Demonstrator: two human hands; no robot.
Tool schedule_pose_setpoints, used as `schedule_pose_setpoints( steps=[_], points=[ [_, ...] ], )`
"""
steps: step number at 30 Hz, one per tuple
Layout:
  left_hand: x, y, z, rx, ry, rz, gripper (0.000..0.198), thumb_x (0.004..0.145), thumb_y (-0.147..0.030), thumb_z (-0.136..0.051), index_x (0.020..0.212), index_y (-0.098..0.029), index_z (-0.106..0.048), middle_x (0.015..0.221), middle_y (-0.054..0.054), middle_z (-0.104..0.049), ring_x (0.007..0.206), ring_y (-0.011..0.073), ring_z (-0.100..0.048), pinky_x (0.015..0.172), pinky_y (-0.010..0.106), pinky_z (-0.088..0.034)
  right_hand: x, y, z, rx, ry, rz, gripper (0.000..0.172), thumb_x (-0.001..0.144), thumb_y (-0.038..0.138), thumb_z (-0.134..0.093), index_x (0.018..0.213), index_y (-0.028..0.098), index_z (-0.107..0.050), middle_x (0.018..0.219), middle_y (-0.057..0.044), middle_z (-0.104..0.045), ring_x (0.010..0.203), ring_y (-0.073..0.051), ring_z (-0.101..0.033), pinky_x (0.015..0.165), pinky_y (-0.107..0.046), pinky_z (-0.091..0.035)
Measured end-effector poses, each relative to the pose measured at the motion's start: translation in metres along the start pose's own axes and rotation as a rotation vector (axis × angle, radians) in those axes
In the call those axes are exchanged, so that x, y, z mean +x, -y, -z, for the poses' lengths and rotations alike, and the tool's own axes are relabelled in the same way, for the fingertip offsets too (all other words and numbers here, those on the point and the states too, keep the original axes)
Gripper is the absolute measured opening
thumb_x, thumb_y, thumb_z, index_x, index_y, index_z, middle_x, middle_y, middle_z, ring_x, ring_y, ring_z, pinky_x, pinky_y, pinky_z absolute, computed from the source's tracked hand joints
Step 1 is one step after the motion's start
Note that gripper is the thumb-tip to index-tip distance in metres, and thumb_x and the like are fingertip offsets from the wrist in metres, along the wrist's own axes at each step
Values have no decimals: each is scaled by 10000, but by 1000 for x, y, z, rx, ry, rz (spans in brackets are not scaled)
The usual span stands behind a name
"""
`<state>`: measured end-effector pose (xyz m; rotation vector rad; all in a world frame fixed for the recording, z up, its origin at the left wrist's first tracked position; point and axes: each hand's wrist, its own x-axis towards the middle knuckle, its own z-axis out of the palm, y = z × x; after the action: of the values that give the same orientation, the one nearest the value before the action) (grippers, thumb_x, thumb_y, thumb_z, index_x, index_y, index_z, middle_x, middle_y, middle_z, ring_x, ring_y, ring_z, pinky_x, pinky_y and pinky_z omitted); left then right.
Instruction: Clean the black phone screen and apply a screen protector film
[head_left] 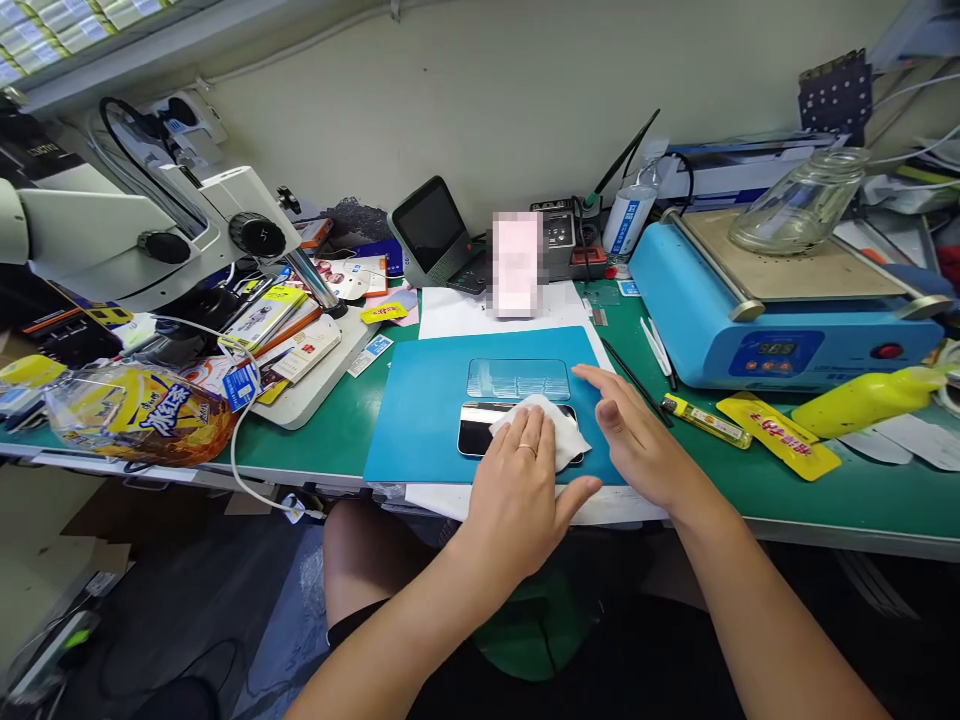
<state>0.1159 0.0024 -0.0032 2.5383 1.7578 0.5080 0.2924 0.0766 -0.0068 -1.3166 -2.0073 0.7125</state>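
My left hand [521, 480] holds a crumpled white wipe [571, 432] down on a phone [474, 432], its fingers together and its thumb stretched out to the side. The phone lies with its dark, glossy face up, its right part mostly hidden under the wipe and hand. Just beyond it, a clear glass screen protector [517, 378] with a dark outline rests on the blue mat [420, 390]. To the right of the phone, my right hand [637, 435] hovers open at the mat's edge, fingers extended and nothing in it.
A microscope [247, 215] and a tea bottle [142, 410] stand left. A blue heating machine [772, 340] bearing a glass jar [799, 205] is at right, with a yellow bottle [862, 402] before it. Behind the mat are a screen device [431, 235] and a blurred pink panel [516, 265].
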Motion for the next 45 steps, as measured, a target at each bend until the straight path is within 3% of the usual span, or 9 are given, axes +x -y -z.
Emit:
schedule_pose_setpoints(
  steps=[4, 12, 19, 27, 35, 42, 45],
  points=[
    [-18, -6, 6, 48, 5, 13, 803, 1040, -656, -320, 1483, -5, -479, 1550, 214, -472, 1469, 331, -430, 1171, 467, -436, 0, 2, 0, -8, -3, 11, 839, 942, 779, -157, 1481, 241, -508, 1538, -136, -528, 1464, -316, -440, 1227, -521, -332],
    [6, 4, 2, 55, 12, 29, 796, 1054, -647, -257, 1483, -18, -488, 1556, 183, -475, 1477, 317, -419, 1194, 456, -405, 0, 0, 0, -35, 2, 3, 849, 940, 781, -141, 1488, 241, -500, 1547, -127, -521, 1471, -306, -433, 1223, -500, -349],
    [-23, -15, 2, 49, -6, 20, 862, 1016, -700, -317, 1493, 3, -466, 1559, 217, -458, 1473, 342, -421, 1186, 475, -412, 0, 1, 0, -39, -22, 27, 845, 942, 780, -143, 1470, 236, -517, 1521, -138, -546, 1451, -311, -459, 1220, -515, -350],
    [20, -8, -6, -34, 44, -77, 864, 1027, -703, -243, 1539, -27, -406, 1603, 174, -413, 1522, 303, -336, 1241, 448, -324, 1, -1, 0, -4, -16, 3, 863, 930, 799, -149, 1461, 231, -522, 1540, -139, -524, 1461, -308, -446, 1226, -483, -345],
    [-18, -16, -2, -17, 24, -120, 889, 1009, -729, -239, 1522, -30, -433, 1605, 171, -411, 1521, 302, -342, 1221, 444, -362, 0, -1, 0, -8, -1, -3, 872, 931, 796, -144, 1483, 225, -504, 1552, -132, -508, 1481, -295, -412, 1242, -479, -313],
    [11, -14, -10, 61, 30, -109, 902, 1015, -725, -209, 1555, -20, -371, 1627, 163, -374, 1545, 278, -288, 1248, 422, -308, 2, -2, -1, 6, -21, -9, 863, 927, 796, -133, 1461, 240, -522, 1543, -128, -520, 1440, -312, -467, 1222, -488, -350],
    [8, -16, -10, 96, 24, -102, 914, 1016, -725, -182, 1563, -13, -351, 1637, 169, -353, 1552, 285, -266, 1257, 423, -278, 2, -2, 0, 9, -19, -11, 859, 928, 795, -129, 1464, 249, -519, 1547, -125, -518, 1437, -313, -472, 1218, -495, -356]
  ],
)
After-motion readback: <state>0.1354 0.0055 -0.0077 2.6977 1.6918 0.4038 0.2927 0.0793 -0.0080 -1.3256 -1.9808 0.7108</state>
